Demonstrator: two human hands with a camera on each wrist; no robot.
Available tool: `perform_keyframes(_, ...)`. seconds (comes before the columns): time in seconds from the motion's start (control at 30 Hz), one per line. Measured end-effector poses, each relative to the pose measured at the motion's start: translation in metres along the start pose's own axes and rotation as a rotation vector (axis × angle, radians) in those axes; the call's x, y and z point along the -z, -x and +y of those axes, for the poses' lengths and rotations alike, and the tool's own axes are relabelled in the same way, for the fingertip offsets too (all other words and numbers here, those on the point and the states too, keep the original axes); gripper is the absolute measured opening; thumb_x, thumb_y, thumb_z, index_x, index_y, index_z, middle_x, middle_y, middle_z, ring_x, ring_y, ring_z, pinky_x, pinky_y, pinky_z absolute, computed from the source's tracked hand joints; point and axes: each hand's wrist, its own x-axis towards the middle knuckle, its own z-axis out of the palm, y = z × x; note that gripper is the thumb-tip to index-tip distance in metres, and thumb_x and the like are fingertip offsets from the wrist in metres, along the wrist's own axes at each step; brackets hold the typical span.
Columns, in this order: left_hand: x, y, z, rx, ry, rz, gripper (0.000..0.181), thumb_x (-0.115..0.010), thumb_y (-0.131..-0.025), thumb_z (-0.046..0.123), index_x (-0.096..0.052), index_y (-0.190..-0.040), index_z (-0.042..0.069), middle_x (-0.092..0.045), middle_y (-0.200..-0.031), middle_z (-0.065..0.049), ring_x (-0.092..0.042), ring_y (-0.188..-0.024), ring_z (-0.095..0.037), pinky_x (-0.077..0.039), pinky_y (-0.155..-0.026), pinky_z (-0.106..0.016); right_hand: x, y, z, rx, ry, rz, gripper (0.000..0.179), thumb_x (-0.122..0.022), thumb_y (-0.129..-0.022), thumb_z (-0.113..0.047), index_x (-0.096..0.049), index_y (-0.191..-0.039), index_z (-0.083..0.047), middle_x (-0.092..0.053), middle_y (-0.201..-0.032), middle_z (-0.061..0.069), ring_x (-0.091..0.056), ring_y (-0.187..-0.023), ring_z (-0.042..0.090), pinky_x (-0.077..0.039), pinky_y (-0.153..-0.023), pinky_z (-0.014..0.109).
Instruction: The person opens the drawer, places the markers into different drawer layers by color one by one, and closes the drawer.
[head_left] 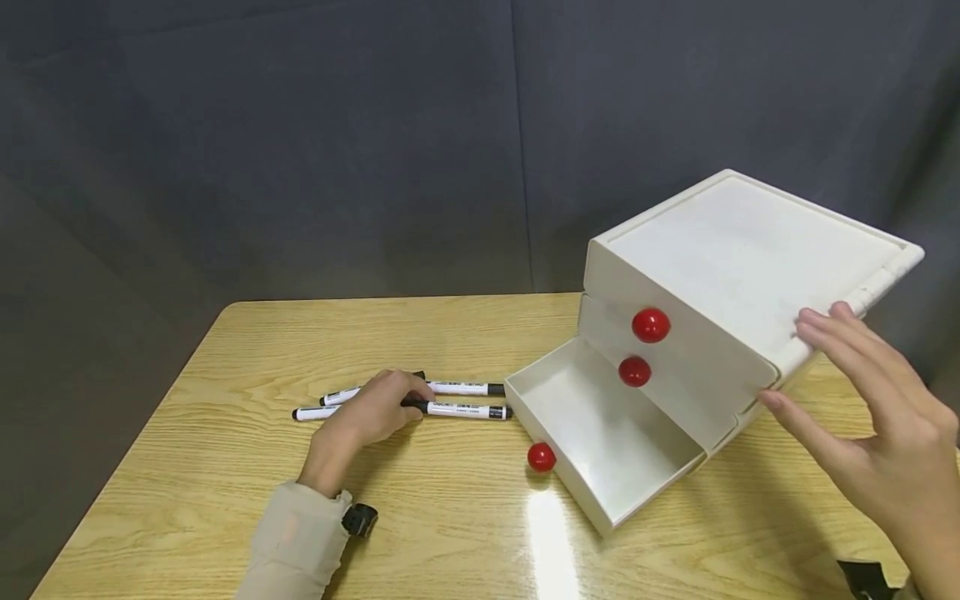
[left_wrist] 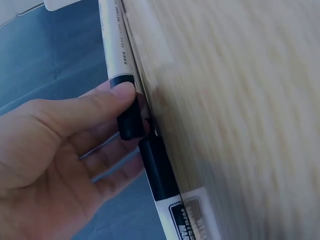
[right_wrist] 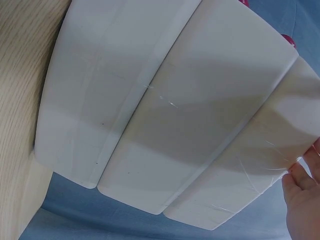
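My left hand (head_left: 382,406) is low over the table among several whiteboard markers. Its thumb and fingers pinch the black end of one white marker (left_wrist: 114,45); in the head view this marker (head_left: 468,411) points right, toward the drawer. A second marker (left_wrist: 172,220) lies end to end with it, black end near my fingers. On the right stands a white drawer unit (head_left: 757,250) with red round knobs, its bottom drawer (head_left: 600,417) pulled out. My right hand (head_left: 885,417) rests on the unit's top edge, fingers extended and thumb at the front corner.
Another marker (head_left: 465,388) lies behind the pinched one, its black end close to the drawer's corner. Two more marker ends stick out left of my left hand. The drawer's red knob (head_left: 542,457) juts over the wooden table (head_left: 225,467). A dark curtain (head_left: 337,167) hangs behind.
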Motion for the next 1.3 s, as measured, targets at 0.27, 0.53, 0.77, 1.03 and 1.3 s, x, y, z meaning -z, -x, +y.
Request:
perform_keyframes(0.27, 0.004, 0.003, 0.002, -0.022, -0.020, 0.011, 0.025, -0.066, -0.092, 0.002, -0.072, -0.116, 0.008, -0.070, -0.119, -0.010, -0.064, -0.109, -0.023, -0.055, -0.089, -0.038, -0.001, 0.000, 0.001, 0.004, 0.001, 0.004, 0.072, -0.068, -0.087, -0.056, -0.068, -0.109, 0.012, -0.071, -0.119, 0.020, -0.058, -0.130, 0.018, -0.042, -0.112, 0.024)
perform_keyframes(0.53, 0.009, 0.007, 0.007, -0.057, -0.005, 0.037, 0.026, -0.067, -0.092, 0.003, -0.072, -0.117, 0.008, -0.069, -0.122, -0.010, -0.064, -0.113, -0.025, -0.055, -0.094, -0.041, -0.001, 0.001, 0.001, -0.003, 0.004, 0.005, 0.073, -0.068, -0.086, -0.057, -0.069, -0.110, 0.012, -0.070, -0.119, 0.020, -0.058, -0.130, 0.018, -0.042, -0.113, 0.024)
perform_keyframes(0.77, 0.013, 0.010, 0.013, -0.095, 0.020, 0.064, 0.024, -0.069, -0.090, 0.003, -0.073, -0.113, 0.010, -0.072, -0.116, -0.007, -0.066, -0.106, -0.021, -0.056, -0.088, -0.037, -0.001, 0.002, 0.001, -0.004, -0.001, 0.016, 0.072, -0.069, -0.086, -0.057, -0.069, -0.110, 0.012, -0.070, -0.119, 0.020, -0.059, -0.129, 0.018, -0.043, -0.112, 0.024)
perform_keyframes(1.03, 0.016, 0.015, 0.022, -0.131, 0.030, 0.084, 0.026, -0.069, -0.090, 0.001, -0.073, -0.114, 0.009, -0.072, -0.115, -0.006, -0.067, -0.103, -0.018, -0.057, -0.087, -0.035, -0.002, 0.000, 0.000, -0.007, -0.004, 0.013, 0.072, -0.069, -0.086, -0.057, -0.069, -0.109, 0.012, -0.071, -0.119, 0.019, -0.059, -0.129, 0.018, -0.043, -0.112, 0.024)
perform_keyframes(1.3, 0.019, 0.018, 0.040, -0.232, 0.047, 0.113, 0.025, -0.071, -0.088, -0.001, -0.073, -0.111, 0.008, -0.074, -0.109, -0.004, -0.067, -0.097, -0.014, -0.057, -0.087, -0.034, -0.004, 0.000, 0.000, -0.001, -0.026, 0.034, 0.072, -0.071, -0.085, -0.055, -0.069, -0.109, 0.013, -0.071, -0.117, 0.019, -0.060, -0.128, 0.020, -0.043, -0.112, 0.027)
